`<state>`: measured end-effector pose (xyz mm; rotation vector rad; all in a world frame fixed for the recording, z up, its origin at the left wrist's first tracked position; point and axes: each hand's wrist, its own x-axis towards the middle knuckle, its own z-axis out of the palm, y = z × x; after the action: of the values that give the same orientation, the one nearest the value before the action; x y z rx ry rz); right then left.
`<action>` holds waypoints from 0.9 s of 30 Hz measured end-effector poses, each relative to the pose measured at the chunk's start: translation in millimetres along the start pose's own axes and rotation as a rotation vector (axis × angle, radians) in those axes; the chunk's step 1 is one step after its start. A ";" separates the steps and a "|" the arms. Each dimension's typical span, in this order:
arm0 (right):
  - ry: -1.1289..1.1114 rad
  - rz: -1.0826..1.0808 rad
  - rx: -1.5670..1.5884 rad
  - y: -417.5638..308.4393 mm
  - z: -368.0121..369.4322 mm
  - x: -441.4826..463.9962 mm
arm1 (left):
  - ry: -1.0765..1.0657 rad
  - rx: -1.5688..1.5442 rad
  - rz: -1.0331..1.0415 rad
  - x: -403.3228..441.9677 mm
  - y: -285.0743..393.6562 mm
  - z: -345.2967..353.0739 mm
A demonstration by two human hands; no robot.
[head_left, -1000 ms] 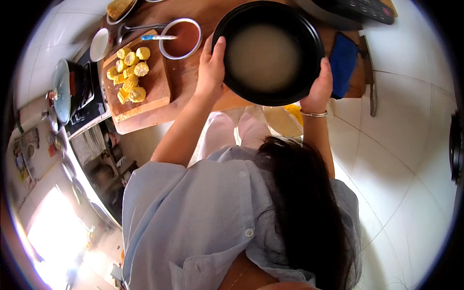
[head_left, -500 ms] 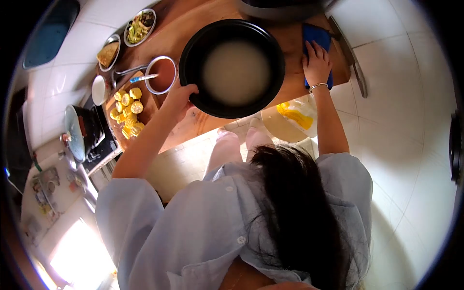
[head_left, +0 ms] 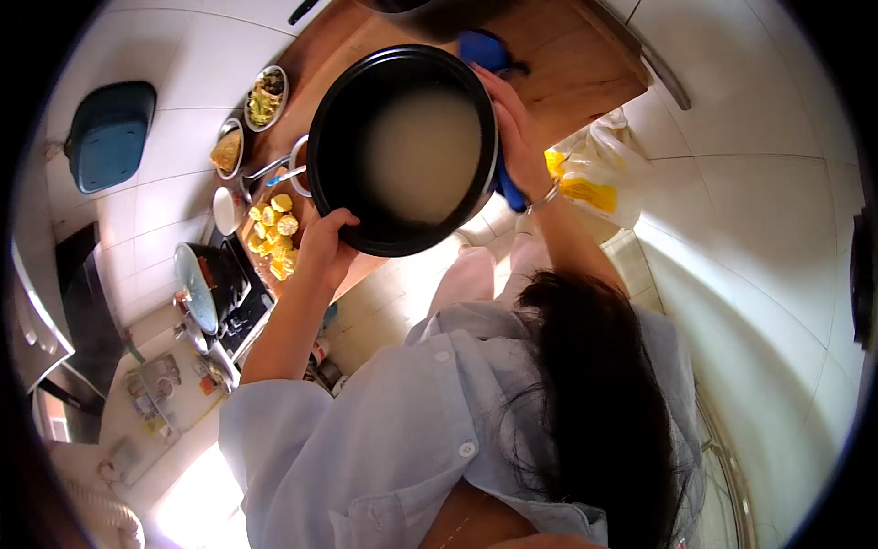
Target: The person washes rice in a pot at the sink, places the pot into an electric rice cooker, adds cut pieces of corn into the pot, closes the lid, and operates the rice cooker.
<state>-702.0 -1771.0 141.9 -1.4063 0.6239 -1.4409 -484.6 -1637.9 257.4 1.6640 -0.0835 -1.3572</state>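
Note:
A round black inner pot (head_left: 340, 137) with cloudy whitish liquid (head_left: 430, 156) in it is held up at the front edge of the wooden counter, tilted slightly. My left hand (head_left: 326, 252) grips its lower left rim, thumb over the edge. On the right side, my right hand (head_left: 519, 137), with a bracelet at the wrist, is closed around the pot's outer wall. A blue cloth (head_left: 509, 188) shows between this hand and the pot, and more of it sticks out above the fingers. The fingertips under the pot are hidden.
Cut corn pieces (head_left: 274, 233) lie on the wooden counter (head_left: 581, 55) at left, near a partly hidden bowl, a white bowl (head_left: 229, 210) and two dishes of food. A lidded pot (head_left: 199, 288) stands on the stove. Plastic bags (head_left: 594, 178) are at right.
My right hand has left the counter with the blue cloth and now holds the pot's right side. The pot has come off the counter toward me and tilted. The view has shifted.

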 end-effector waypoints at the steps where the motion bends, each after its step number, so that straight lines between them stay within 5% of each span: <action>1: -0.025 0.018 0.022 -0.8 1.6 9.9 | 0.002 -0.023 -0.002 -2.3 0.4 -4.6; 3: -0.076 0.051 0.053 -6.6 6.4 26.6 | -0.005 -0.074 -0.009 0.3 -1.8 -14.7; 11: 0.304 -0.152 -0.402 -85.0 58.4 -57.9 | -0.019 -0.160 0.024 -26.3 0.6 -15.9; 16: 0.157 -0.021 -0.273 -82.3 28.3 -20.7 | 0.004 -0.060 0.038 -49.1 6.2 -15.1; 19: -0.101 0.074 0.155 -44.1 14.6 29.4 | -0.015 -0.065 0.064 -58.3 11.0 -12.7; 23: -0.371 0.654 0.786 3.6 28.3 64.5 | 0.004 -0.057 0.083 -73.0 19.2 -19.7; 27: -0.365 0.838 1.087 11.2 53.5 60.3 | 0.039 0.004 0.094 -93.2 26.8 -19.2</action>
<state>-638.5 -1814.4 168.7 -0.3963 0.0795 -0.5958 -492.0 -1587.2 341.9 1.6683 -0.1398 -1.2541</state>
